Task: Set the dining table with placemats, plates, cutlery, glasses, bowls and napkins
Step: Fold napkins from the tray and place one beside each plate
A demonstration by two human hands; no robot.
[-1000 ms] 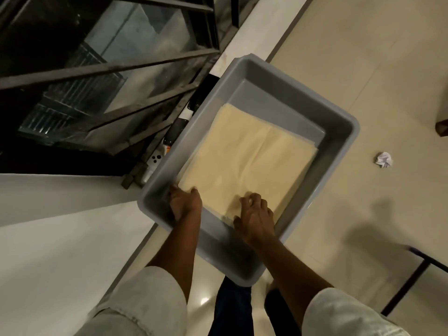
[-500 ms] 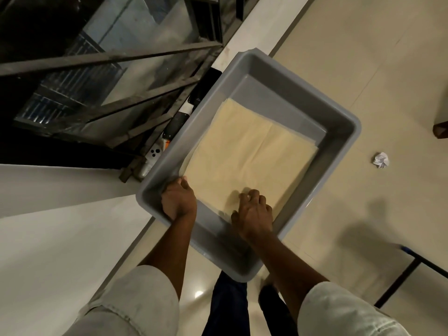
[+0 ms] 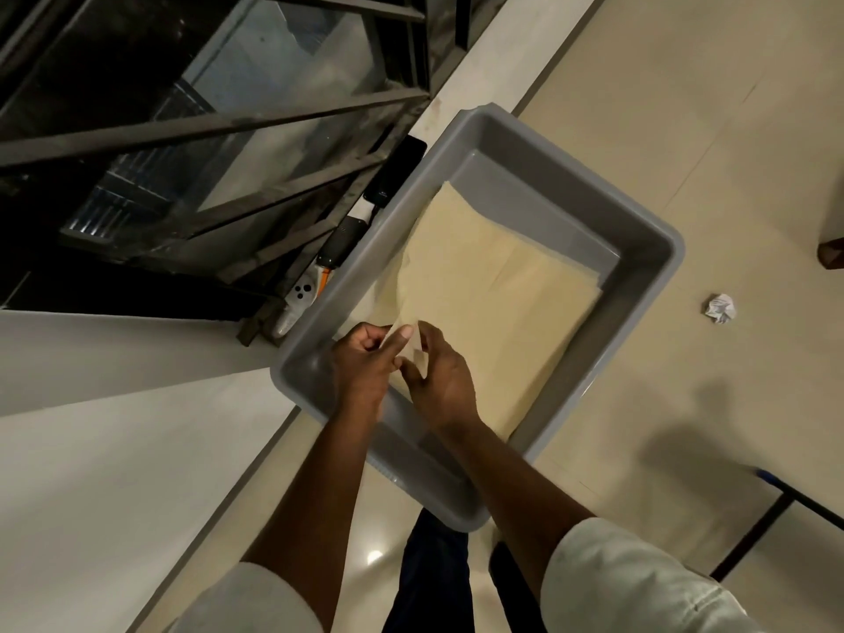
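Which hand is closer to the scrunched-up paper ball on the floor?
The right hand. It pinches the near corner of the beige cloth in the grey bin, on the side toward the paper ball. The left hand pinches that corner too, just farther away.

crumpled paper [image 3: 720,307], phone [image 3: 395,173], window frame [image 3: 219,125]
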